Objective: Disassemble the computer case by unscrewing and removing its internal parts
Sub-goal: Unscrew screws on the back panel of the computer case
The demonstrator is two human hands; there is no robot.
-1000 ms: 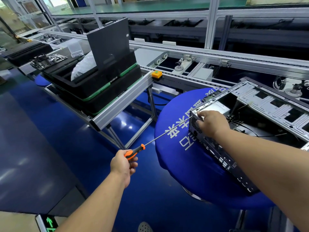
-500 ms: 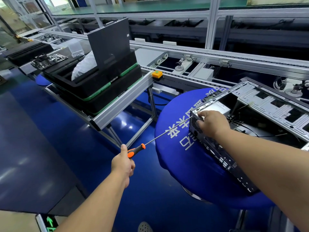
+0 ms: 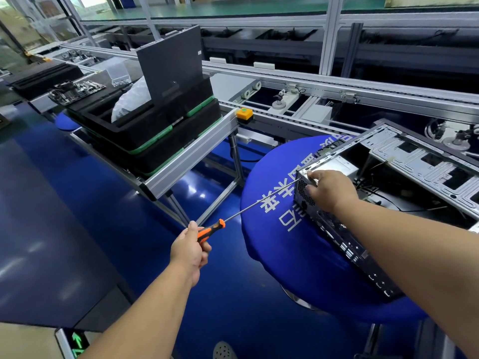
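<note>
We grip the screwdriver [image 3: 247, 207] handle in our left hand [image 3: 190, 251], rolled a little since a moment ago, so the screw is likely turning. Our right hand [image 3: 330, 191] clasps the computer case [image 3: 344, 244] corner on the blue table [image 3: 285, 255].

White Chinese characters [image 3: 269, 203], upside down, blue cover [image 3: 298, 255].

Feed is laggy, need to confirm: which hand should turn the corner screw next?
Left. The left hand grips the screwdriver, whose tip sits at the rear corner of the case. The right hand is busy steadying that corner.
</note>
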